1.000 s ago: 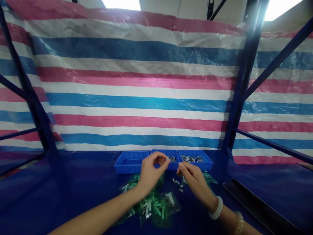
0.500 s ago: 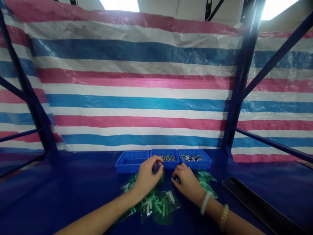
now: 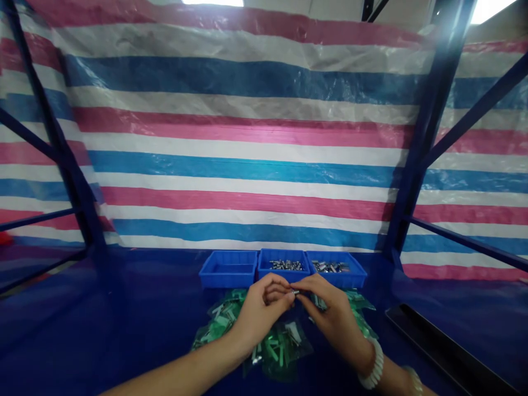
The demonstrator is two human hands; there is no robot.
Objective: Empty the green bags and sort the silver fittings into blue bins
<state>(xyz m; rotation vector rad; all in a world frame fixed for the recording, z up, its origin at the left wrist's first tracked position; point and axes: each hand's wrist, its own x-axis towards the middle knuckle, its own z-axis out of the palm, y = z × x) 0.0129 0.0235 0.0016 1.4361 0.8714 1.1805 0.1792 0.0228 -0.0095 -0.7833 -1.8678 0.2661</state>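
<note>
Above the near middle of the blue tabletop (image 3: 148,308), the two bare hands met fingertip to fingertip around a small metal part (image 3: 295,292). The left hand (image 3: 264,308) was closed on it in a pinch of thumb and fingers; the right hand (image 3: 334,311) pinched the same part from the right, its thumb below and a finger above. The part's exact shape was too small to tell. Beyond the hands, three blue bins stood side by side: the left bin (image 3: 229,281) showed a bare floor, the middle bin (image 3: 270,274) held loose metal fittings (image 3: 287,265), and the right bin (image 3: 358,278) held shiny metal pieces (image 3: 330,267). Clear bags with green and whitish strips (image 3: 278,349) lay beneath and around the hands, some near the left forearm; further green bags (image 3: 363,302) lay to the right, partly hidden by the right hand. A white bracelet (image 3: 374,366) and a paler yellowish one (image 3: 412,379) encircled the right wrist and forearm. Farther right, a long, dark, flat object (image 3: 449,349) lay slantwise on the tabletop. At the far side hung a striped sheet (image 3: 256,170), framed by blue metal posts (image 3: 416,148).
</note>
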